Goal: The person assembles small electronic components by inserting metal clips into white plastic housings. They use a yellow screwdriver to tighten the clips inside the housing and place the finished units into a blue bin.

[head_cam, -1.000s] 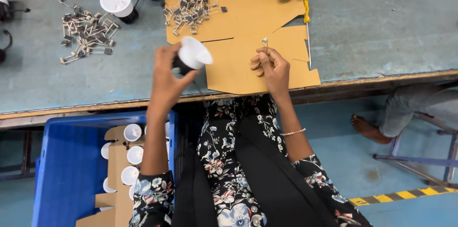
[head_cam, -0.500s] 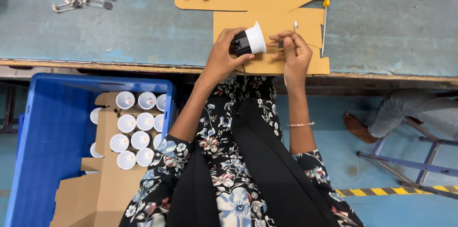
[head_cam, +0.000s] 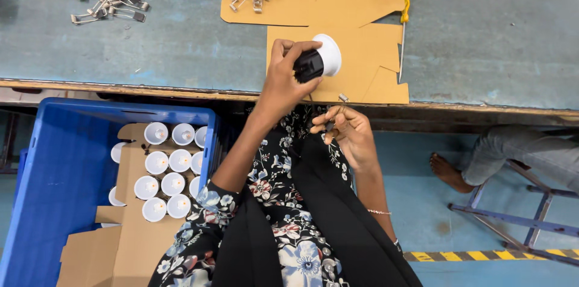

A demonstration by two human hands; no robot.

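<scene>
Left hand [head_cam: 283, 85] grips the black-bodied, white-rimmed round lamp housing [head_cam: 318, 62], lying sideways, rim pointing right. Right hand [head_cam: 350, 133] (just below it) pinches a small metal spring clip [head_cam: 342, 99].

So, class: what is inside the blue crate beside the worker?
The blue crate holds white cup-shaped housings standing in rows on a cardboard sheet. Anything beneath the cardboard is covered, and the person's sleeve hides the crate's near corner.

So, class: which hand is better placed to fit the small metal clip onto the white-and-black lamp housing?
Probably the right hand: its fingers pinch the small metal clip, while the left hand grips the white-and-black lamp housing.
</scene>
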